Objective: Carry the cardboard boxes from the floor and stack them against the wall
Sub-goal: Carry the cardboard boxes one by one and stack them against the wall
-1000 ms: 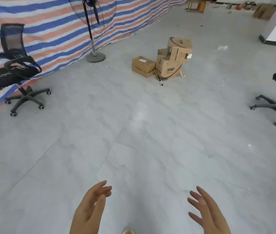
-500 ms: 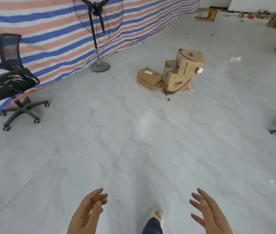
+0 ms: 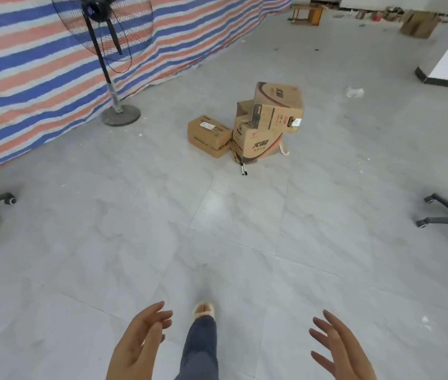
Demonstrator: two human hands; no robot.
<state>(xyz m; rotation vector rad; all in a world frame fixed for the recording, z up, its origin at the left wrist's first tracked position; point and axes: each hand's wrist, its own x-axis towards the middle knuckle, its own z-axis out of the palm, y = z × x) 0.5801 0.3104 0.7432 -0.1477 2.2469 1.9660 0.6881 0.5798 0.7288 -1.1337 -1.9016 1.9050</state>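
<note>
You get a single wide-angle view from your head, tilted forward and down across the tiled floor (image 3: pixel 244 215), with your left hand (image 3: pixel 137 344) and right hand (image 3: pixel 340 352) close at the bottom edge and the cardboard boxes (image 3: pixel 261 127) well ahead near mid-frame.

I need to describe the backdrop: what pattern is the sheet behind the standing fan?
Blue, orange-red and white stripes on the plastic tarp, clearest in the head view.

Grey tiled floor (image 3: pixel 135 215) carrying a cluster of cardboard boxes (image 3: pixel 261 124), a standing fan (image 3: pixel 120 115), and two office chairs' wheeled bases.
</note>
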